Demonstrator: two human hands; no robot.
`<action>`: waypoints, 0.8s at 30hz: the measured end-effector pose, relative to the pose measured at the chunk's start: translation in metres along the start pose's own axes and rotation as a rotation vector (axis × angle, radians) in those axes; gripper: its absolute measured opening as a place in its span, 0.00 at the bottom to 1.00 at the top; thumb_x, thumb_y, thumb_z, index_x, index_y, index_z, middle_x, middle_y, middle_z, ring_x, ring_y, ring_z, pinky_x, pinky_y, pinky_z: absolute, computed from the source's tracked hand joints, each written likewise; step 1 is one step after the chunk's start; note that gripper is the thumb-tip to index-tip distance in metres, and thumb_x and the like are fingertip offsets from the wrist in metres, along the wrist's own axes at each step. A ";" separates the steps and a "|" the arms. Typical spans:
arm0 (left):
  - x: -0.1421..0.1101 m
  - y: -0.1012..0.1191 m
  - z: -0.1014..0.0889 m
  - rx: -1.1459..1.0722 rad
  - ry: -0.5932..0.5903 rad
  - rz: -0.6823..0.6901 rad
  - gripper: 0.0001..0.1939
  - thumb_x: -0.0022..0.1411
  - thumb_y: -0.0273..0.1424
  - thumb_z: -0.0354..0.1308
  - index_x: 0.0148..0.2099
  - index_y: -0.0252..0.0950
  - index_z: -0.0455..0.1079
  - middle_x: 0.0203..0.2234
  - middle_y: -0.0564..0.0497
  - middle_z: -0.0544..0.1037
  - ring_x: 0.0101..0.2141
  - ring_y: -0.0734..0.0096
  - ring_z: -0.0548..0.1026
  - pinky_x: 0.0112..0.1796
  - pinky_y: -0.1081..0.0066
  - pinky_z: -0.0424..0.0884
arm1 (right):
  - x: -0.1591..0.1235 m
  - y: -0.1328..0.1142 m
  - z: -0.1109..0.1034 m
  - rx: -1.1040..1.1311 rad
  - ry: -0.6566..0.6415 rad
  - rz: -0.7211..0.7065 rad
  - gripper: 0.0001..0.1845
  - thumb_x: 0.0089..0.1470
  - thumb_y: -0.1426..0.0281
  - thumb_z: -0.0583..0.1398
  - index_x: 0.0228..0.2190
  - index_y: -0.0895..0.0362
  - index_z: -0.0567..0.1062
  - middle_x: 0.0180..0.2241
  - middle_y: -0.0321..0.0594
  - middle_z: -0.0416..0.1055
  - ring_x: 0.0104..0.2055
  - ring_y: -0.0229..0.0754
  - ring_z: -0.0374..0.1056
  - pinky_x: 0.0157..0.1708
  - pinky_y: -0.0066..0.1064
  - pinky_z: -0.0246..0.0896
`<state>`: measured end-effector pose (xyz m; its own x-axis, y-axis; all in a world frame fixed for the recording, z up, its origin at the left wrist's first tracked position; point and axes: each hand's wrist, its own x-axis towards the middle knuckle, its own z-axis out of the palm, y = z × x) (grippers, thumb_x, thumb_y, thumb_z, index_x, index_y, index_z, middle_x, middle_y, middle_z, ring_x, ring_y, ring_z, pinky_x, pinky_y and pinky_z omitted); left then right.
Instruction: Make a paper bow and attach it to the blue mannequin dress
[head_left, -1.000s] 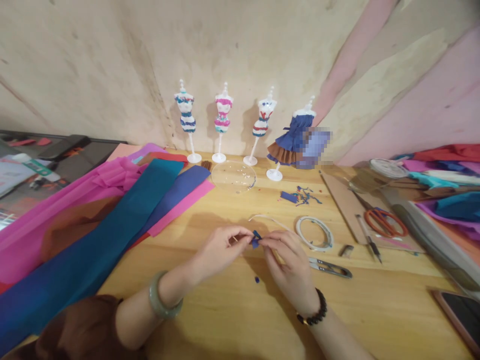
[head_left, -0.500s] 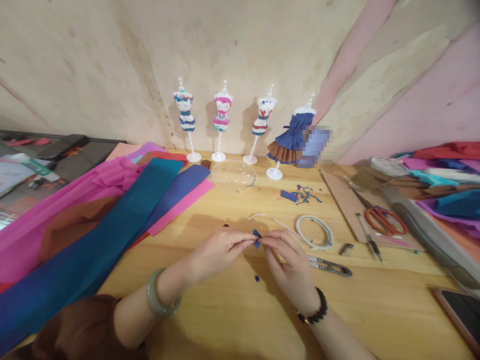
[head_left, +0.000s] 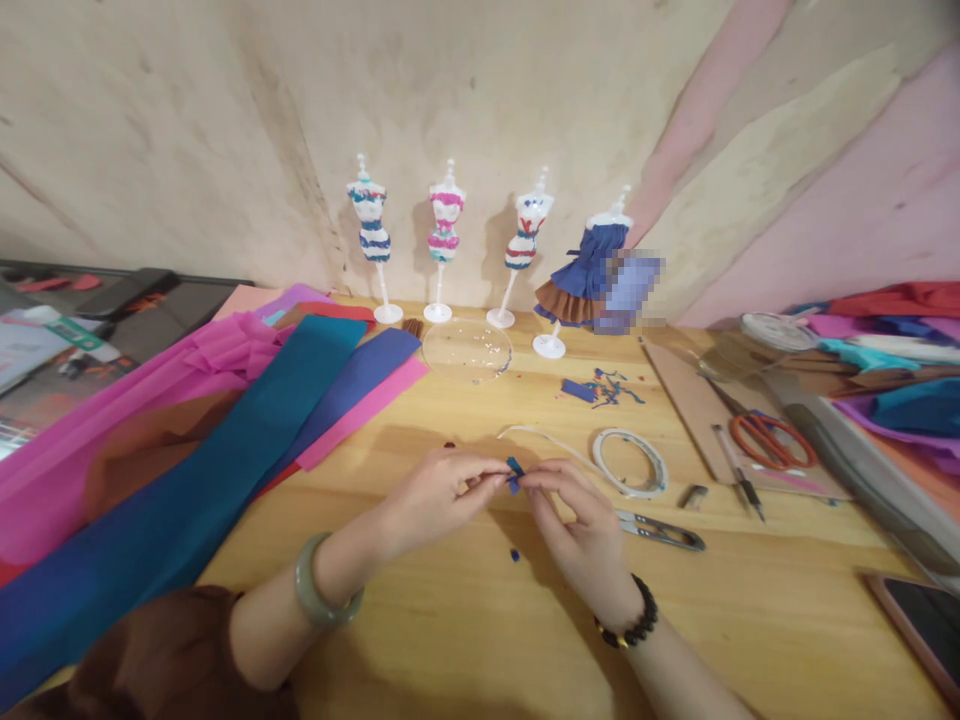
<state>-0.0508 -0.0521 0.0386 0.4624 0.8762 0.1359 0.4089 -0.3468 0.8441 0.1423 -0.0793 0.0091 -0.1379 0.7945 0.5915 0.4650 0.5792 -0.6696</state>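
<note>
My left hand (head_left: pixel 435 496) and my right hand (head_left: pixel 576 522) meet over the wooden table (head_left: pixel 465 640), and both pinch a tiny folded piece of blue paper (head_left: pixel 514 473) between thumb and fingertips. A small blue scrap (head_left: pixel 514 553) lies on the wood just below them. A green bangle is on my left wrist and a dark bead bracelet on my right. Thread snips (head_left: pixel 660 532) lie just right of my right hand, next to a roll of white tape (head_left: pixel 630 463).
Long crepe paper sheets (head_left: pixel 187 470) in pink, teal, blue and brown cover the left. Several small mannequins (head_left: pixel 447 240) stand at the wall, one in a blue dress (head_left: pixel 581 275). A clear dish (head_left: pixel 466 351), blue scraps (head_left: pixel 600 390), orange scissors (head_left: pixel 772 440), a phone (head_left: pixel 919 625) lie around.
The hands have stayed almost still, only the fingertips shift slightly on the blue paper piece.
</note>
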 end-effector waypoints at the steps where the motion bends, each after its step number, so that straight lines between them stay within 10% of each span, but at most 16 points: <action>1: 0.000 0.000 0.000 -0.012 0.006 -0.002 0.13 0.64 0.32 0.52 0.45 0.41 0.78 0.36 0.50 0.83 0.32 0.68 0.77 0.34 0.73 0.69 | 0.000 0.000 0.000 0.000 0.003 0.007 0.11 0.57 0.78 0.56 0.35 0.53 0.76 0.34 0.41 0.74 0.38 0.43 0.72 0.37 0.35 0.68; 24: 0.000 0.003 0.000 -0.251 0.030 -0.226 0.12 0.60 0.37 0.57 0.38 0.37 0.78 0.29 0.50 0.80 0.28 0.70 0.74 0.29 0.74 0.67 | 0.000 -0.001 0.000 -0.007 -0.003 -0.023 0.12 0.57 0.79 0.56 0.35 0.52 0.76 0.35 0.41 0.73 0.38 0.42 0.71 0.36 0.34 0.68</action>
<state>-0.0503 -0.0532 0.0409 0.3567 0.9325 -0.0573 0.2900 -0.0523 0.9556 0.1413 -0.0802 0.0098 -0.1508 0.7815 0.6054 0.4678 0.5959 -0.6527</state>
